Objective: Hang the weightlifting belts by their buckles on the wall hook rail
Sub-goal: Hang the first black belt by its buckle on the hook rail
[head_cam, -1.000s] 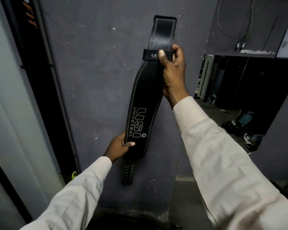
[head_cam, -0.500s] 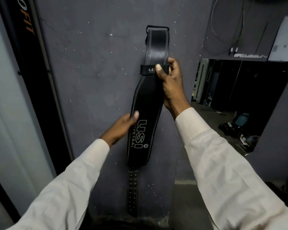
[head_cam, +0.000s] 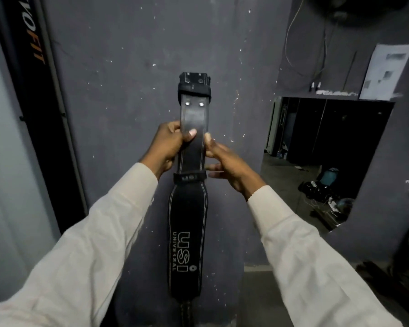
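Black leather weightlifting belt with white stitching and printed letters [head_cam: 187, 232] hangs upright in front of the dark grey wall [head_cam: 128, 90]. Its metal buckle end [head_cam: 194, 79] is well above the fingers and its wide padded part is below them. The left hand [head_cam: 168, 145] grips the narrow strap, with fingers [head_cam: 174, 125] curled round the left edge and the thumb pressed on its face. The right hand [head_cam: 229, 166] only touches the opposite edge: its thumb is against the strap and its fingers are fairly straight, not closed round anything.

No hook rail shows, and whether the buckle has caught on anything above the fingers cannot be told. Judging by the grip, the hanging looks unfinished: the buckle still needs seating and the hands releasing. No other belts are in view.

Left of the fingers stands a black banner with orange letters [head_cam: 33, 67]. To their right are a dark opening [head_cam: 328, 138] with bags on the floor [head_cam: 326, 182], a white paper sheet [head_cam: 387, 69] and loose cables [head_cam: 291, 43]. Nothing visibly blocks the wall ahead.
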A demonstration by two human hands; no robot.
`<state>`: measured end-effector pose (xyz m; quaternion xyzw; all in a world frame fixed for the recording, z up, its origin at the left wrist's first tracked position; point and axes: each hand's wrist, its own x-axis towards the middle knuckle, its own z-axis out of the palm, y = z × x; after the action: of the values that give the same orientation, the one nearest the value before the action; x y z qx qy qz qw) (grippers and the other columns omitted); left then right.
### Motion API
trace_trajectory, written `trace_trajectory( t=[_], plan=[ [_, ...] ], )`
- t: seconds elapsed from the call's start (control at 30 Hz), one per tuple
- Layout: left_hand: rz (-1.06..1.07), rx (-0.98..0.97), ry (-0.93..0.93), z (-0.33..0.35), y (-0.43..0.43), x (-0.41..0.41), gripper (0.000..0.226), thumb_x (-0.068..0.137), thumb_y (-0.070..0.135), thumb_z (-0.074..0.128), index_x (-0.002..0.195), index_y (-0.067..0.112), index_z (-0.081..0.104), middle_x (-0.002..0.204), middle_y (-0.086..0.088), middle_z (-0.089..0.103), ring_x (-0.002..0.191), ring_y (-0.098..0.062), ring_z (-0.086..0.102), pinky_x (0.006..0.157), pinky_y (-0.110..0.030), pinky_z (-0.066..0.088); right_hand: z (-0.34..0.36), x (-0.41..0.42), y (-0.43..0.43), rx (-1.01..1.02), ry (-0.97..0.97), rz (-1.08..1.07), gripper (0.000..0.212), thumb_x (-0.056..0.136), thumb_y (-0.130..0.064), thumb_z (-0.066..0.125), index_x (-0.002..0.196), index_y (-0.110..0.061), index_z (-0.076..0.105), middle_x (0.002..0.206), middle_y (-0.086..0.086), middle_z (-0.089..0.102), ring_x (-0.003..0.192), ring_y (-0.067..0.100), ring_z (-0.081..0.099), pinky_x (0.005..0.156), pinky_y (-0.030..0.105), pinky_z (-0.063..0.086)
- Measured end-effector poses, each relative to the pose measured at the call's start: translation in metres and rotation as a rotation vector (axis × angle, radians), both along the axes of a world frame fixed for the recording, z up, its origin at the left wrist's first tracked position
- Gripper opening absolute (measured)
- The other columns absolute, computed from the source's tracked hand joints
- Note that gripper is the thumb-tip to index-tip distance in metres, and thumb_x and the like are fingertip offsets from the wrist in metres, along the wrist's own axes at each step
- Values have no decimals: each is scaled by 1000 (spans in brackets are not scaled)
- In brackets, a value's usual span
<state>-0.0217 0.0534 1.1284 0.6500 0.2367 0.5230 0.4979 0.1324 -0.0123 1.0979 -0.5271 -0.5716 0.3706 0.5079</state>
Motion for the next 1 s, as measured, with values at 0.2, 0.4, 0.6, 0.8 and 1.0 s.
trace_trajectory(
  t=[0.2,0.4,0.6,0.8,1.0],
  plan=[
    [-25,74,120,-37,-3,6,17,96,6,60,109,-1,69,102,-15,71,94,-25,66,92,-39,53,36,-19,25,276,340,-153,33,94,-2,61,127,-3,57,105,8,72,89,18,70,74,28,58],
    [72,-9,-108,11,19,-27,27,96,30,65,107,6,61,99,-10,70,92,-19,69,86,-35,60,18,-35,35,262,312,-88,37,91,3,64,126,-9,59,109,6,73,97,17,70,81,29,60],
    [203,20,-111,18,51,-22,22,81,26,76,86,12,60,90,-17,66,84,-26,64,93,-58,53,23,-51,46,177,168,-46,36,87,9,65,115,-13,65,101,4,74,93,17,70,80,28,60],
    [332,62,-105,-2,56,0,24,82,23,79,91,19,57,84,1,68,86,-26,70,75,-24,58,48,-37,55,325,23,-302,23,89,-13,71,104,-12,54,86,-1,60,77,10,59,62,17,49],
    [369,111,-133,13,87,31,40,85,14,77,110,17,46,94,-5,66,78,-13,63,44,-5,43,62,-1,101,433,21,-360,16,91,-2,66,105,-9,60,96,11,64,91,20,64,76,28,56]
  ],
)
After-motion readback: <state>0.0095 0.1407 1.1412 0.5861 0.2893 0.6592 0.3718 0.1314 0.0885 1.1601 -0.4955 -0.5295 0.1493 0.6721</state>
